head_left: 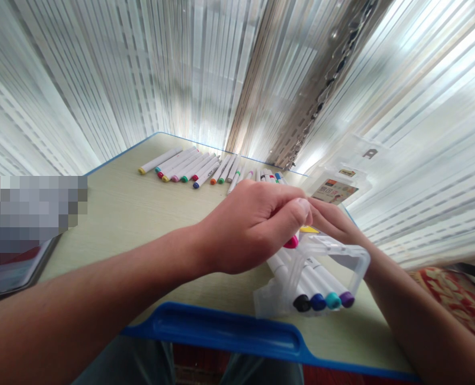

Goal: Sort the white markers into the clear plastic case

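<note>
My left hand (pixel 253 227) is closed, its thumb pressed over the curled fingers. From beneath it shows the pink cap of a marker (pixel 292 242); most of that marker is hidden by the hand. Just below is a clear plastic marker case (pixel 297 267) with a raised frame. White markers lie in it, their black, blue, turquoise and purple (pixel 346 299) caps facing me. My right hand (pixel 329 216) is on the far side of the case, partly behind my left hand. Its fingers are hidden, so their grip does not show.
Loose white markers (pixel 185 163) with coloured caps lie in a row along the table's far side. A clear plastic box (pixel 342 166) with a printed label stands at the back right. A tablet-like device (pixel 24 267) is at left. The table's blue tray (pixel 225 329) runs along the front.
</note>
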`<action>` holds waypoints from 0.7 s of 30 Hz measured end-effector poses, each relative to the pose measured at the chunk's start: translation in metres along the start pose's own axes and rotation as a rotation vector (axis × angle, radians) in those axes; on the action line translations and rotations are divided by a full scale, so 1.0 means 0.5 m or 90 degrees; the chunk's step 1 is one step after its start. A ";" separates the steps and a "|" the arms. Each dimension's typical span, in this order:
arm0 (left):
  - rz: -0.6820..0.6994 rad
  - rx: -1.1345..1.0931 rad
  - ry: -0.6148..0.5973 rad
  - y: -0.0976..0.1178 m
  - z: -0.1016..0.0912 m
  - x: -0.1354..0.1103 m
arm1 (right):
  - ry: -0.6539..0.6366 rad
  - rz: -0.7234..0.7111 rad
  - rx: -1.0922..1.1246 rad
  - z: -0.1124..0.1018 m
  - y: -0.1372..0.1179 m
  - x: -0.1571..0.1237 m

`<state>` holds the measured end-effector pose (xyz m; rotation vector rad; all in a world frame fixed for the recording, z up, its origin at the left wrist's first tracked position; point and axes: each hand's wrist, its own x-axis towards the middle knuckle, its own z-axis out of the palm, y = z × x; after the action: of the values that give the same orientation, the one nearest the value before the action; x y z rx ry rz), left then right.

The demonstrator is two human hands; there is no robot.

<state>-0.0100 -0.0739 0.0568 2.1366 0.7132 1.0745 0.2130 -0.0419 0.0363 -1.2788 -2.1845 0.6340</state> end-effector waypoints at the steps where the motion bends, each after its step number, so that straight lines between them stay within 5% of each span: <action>1: 0.000 -0.002 0.000 0.000 0.000 0.000 | 0.001 -0.001 -0.002 0.000 0.000 0.001; 8: -0.006 -0.012 0.008 -0.002 0.000 0.001 | 0.029 0.007 0.072 0.005 -0.002 0.001; 15: -0.027 -0.026 0.021 -0.005 0.001 0.001 | 0.047 0.176 0.476 0.015 0.007 0.005; 21: -0.085 -0.093 0.069 -0.020 0.005 0.005 | 0.142 0.138 0.602 0.002 -0.007 0.012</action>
<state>-0.0085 -0.0664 0.0494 1.8919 0.7915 1.1410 0.2077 -0.0384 0.0387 -0.9772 -1.2682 1.3225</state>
